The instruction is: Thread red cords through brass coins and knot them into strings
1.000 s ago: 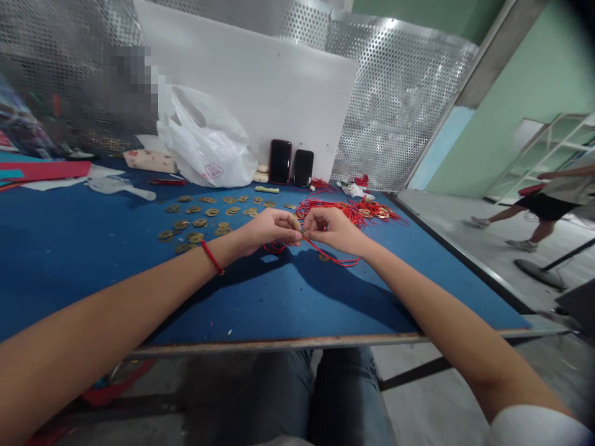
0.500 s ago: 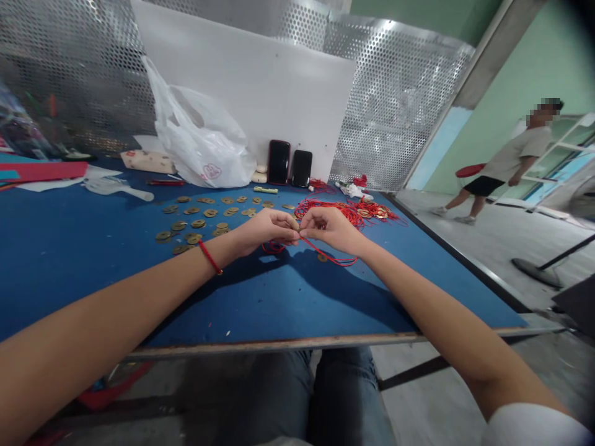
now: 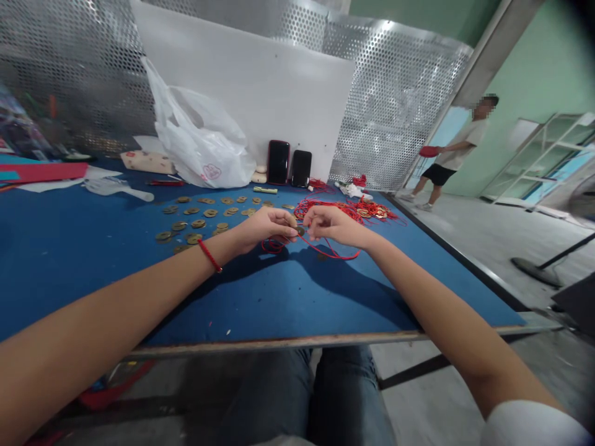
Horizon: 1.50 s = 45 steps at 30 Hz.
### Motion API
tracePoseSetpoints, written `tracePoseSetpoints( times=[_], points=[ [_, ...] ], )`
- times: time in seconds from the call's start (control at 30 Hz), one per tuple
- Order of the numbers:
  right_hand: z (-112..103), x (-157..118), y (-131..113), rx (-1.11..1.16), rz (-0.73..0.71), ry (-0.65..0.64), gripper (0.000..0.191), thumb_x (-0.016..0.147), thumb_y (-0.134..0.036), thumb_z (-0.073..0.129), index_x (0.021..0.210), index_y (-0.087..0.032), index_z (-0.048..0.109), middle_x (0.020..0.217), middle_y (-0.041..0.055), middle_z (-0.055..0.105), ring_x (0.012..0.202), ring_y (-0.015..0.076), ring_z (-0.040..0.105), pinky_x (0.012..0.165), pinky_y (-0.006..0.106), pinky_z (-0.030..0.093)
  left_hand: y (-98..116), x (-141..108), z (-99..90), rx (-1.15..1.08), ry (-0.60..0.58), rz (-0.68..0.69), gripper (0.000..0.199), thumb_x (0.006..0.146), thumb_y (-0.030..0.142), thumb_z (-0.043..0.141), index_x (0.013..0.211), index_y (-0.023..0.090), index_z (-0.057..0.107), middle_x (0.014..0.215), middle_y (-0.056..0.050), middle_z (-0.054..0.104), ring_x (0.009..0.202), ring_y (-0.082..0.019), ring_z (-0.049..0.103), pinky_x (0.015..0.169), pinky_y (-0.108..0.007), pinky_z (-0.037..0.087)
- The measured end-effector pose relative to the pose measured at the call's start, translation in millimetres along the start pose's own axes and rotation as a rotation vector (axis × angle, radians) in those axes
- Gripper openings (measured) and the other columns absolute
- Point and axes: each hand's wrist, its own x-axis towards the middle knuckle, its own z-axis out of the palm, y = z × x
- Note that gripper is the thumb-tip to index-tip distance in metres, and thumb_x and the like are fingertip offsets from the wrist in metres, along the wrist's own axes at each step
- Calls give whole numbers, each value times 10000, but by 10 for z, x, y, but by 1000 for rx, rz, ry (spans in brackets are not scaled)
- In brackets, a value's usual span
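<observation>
My left hand (image 3: 267, 227) and my right hand (image 3: 333, 225) meet above the blue table (image 3: 69, 260). Between their fingertips sits a small brass coin (image 3: 300, 231), pinched by my left fingers. My right hand pinches a thin red cord (image 3: 337, 254) that loops down onto the table beside the coin. A red string bracelet (image 3: 211, 256) circles my left wrist. Several loose brass coins (image 3: 199, 220) lie scattered just left of my hands. A tangle of red cords with coins (image 3: 362, 210) lies behind my right hand.
A white plastic bag (image 3: 204, 148), two dark phones (image 3: 290, 164) and a white board (image 3: 260, 87) stand at the table's back against perforated metal. Red paper (image 3: 41, 170) lies far left. A person (image 3: 449, 155) walks on the floor at right.
My hands lifted slightly and the red cord loop rose off the table. The person at right walked farther away to the left.
</observation>
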Motion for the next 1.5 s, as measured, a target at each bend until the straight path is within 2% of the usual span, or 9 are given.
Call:
tracePoseSetpoints(
  times=[0.23,0.47,0.7,0.83,0.97,1.1,1.23,1.33,1.5],
  points=[
    [-182,-21,-51,437,60,165,213,721,-269,656,890,-140,636,768,23,683,617,66,589,612,211,497,18,4,-43,-39,39,25,276,680,249,817,781,135,588,757,-35,686,645,-109,630,598,-224,485],
    [-324,-7,19,510,-46,559,352,777,-323,636,1108,-212,593,1129,48,675,887,96,633,676,197,536,27,14,-47,-90,61,24,280,689,230,806,805,131,571,797,-43,675,707,-128,662,633,-233,496],
    [-402,49,152,581,-69,764,360,811,-430,634,1105,-226,594,988,0,659,683,29,543,578,149,463,19,8,-60,-96,-5,29,275,709,248,801,828,144,576,846,-53,690,806,-151,674,702,-253,517],
    [-463,50,176,504,-71,847,316,813,-426,621,1055,-224,597,965,10,639,761,55,571,635,167,491,64,-17,-41,-83,-47,27,269,693,257,807,784,142,582,786,-34,678,668,-118,635,643,-245,504],
    [-452,23,105,386,-123,788,394,818,-497,593,1118,-242,575,1002,28,639,832,87,596,725,219,530,89,-35,-20,-60,-96,8,249,692,259,805,773,140,602,726,-25,664,624,-112,616,596,-226,476],
    [-275,9,13,161,-136,652,369,814,-488,601,1074,-229,626,911,18,652,696,68,538,646,221,478,79,-40,-17,-55,-106,5,225,696,259,799,785,138,632,749,-35,668,655,-117,625,634,-234,489],
    [-71,22,-14,-84,-147,400,253,764,-376,673,885,-156,705,802,29,677,688,79,538,648,232,441,74,-43,-25,-81,-98,-5,223,692,261,800,790,137,642,774,-30,663,666,-108,619,649,-230,494],
    [-7,21,-4,-166,-178,262,205,787,-329,651,873,-156,722,849,35,703,757,97,581,701,239,452,71,-40,-40,-113,-101,12,221,696,257,796,795,138,638,740,-15,645,656,-103,611,645,-224,493],
    [3,7,7,-188,-170,252,164,797,-286,640,864,-162,723,881,33,714,777,100,604,726,237,464,60,-28,-62,-161,-97,18,251,700,270,798,831,141,626,740,-12,649,667,-113,622,665,-242,500]
  ],
)
